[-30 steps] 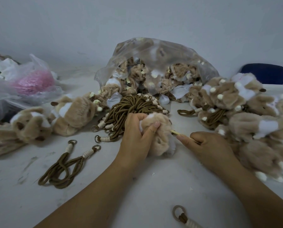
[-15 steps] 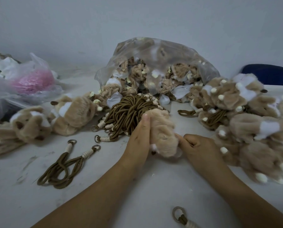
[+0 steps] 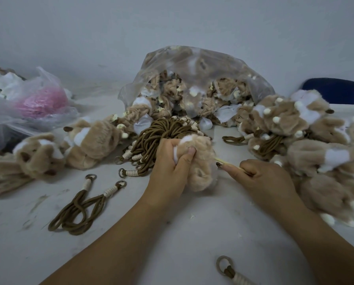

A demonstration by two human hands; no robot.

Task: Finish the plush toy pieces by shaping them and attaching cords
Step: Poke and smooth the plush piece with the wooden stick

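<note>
My left hand (image 3: pixel 172 163) grips a tan plush piece (image 3: pixel 200 165) with a white patch, held just above the table in the middle of the view. My right hand (image 3: pixel 264 177) holds a thin pale stick (image 3: pixel 223 161) whose tip points into the plush piece's right side. Behind the plush lies a bundle of brown cords (image 3: pixel 161 136) with cream-wrapped ends and metal rings. Two loose brown cords (image 3: pixel 83 206) lie on the table to the left.
A clear bag (image 3: pixel 213 64) of plush pieces stands at the back centre. Heaps of tan plush toys lie at the right (image 3: pixel 307 140) and the left (image 3: pixel 89 145). A plastic bag with something pink (image 3: pixel 40 101) sits far left. One cord's ring (image 3: pixel 225 266) lies near the bottom edge.
Half a second ago both hands pressed the plush piece together. Now my right hand has drawn back to the right with the stick showing, and my left hand has turned the piece white side up.
</note>
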